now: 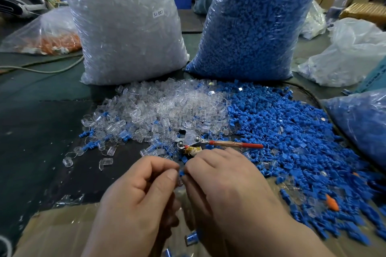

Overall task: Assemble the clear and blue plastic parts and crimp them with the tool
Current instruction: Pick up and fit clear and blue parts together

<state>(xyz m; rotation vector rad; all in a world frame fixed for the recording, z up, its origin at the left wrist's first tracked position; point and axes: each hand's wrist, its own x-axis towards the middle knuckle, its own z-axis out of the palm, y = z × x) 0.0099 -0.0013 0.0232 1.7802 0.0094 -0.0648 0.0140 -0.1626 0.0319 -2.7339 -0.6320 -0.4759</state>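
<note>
Both bare hands meet just above the near edge of the dark work mat (pixel 46 131), fingertips pressed together around one small assembly: the left hand (pixel 144 190) pinches a clear plastic part (pixel 180 181) between thumb and forefinger, while the right hand (pixel 225 181) closes on a blue plastic part (pixel 181 172) that shows only as a sliver between the two sets of fingertips. The two pieces touch, though how far one sits inside the other is hidden by the fingers. Just beyond the hands lies the crimping tool (pixel 208 144), flat on the mat with its metal head toward the left and its red-tipped handle pointing right, gripped by neither hand. Behind it spreads a loose heap of clear parts (pixel 158 108) on the left, running straight into a wider heap of blue parts (pixel 288 131) on the right. Two tall plastic sacks stand upright at the back, one of clear pieces (pixel 129 27) bearing a small label, one of blue pieces (pixel 254 27). A brown cardboard sheet (pixel 54 229) lies under the wrists, with a few finished blue-and-clear pieces (pixel 191 238) resting on it
</note>
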